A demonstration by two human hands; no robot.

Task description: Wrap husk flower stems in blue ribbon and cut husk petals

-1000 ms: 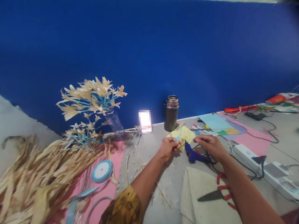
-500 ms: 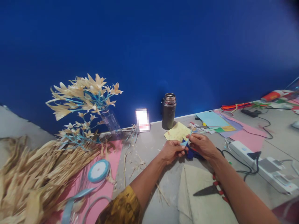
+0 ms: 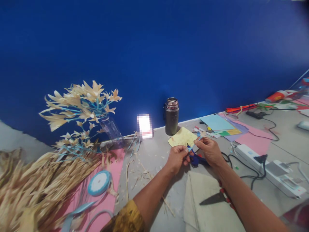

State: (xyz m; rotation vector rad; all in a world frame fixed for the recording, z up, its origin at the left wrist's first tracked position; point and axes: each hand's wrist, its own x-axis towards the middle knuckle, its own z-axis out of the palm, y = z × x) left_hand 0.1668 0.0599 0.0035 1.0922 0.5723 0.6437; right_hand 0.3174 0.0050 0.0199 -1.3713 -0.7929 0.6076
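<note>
My left hand [image 3: 179, 158] is closed, thumb and fingertips pinching the end of a light blue ribbon [image 3: 190, 149]. My right hand [image 3: 210, 150] is closed too, pinching a blue-wrapped flower stem [image 3: 199, 138]; a small pale flower [image 3: 203, 133] pokes out above its fingers. The ribbon runs from the stem to my left fingertips. Directly beneath the hands lies a dark blue glue gun [image 3: 196, 160], partly hidden by my right hand. Scissors [image 3: 212, 198] with red handles rest on a folded pale cloth [image 3: 205, 183], handles half covered by my right forearm.
Pale flowers [image 3: 84, 96] stand in a clear vase [image 3: 112, 129] at left, beside dry husks [image 3: 31, 180] and a ribbon spool [image 3: 99, 183]. A dark flask [image 3: 171, 117] stands by the wall, near yellow paper [image 3: 182, 137]. A power strip [image 3: 251, 157] and cables lie right.
My right hand has drawn slightly away from the left, and the blue strip between them looks narrower and more stretched. The whole view has shifted a little.
</note>
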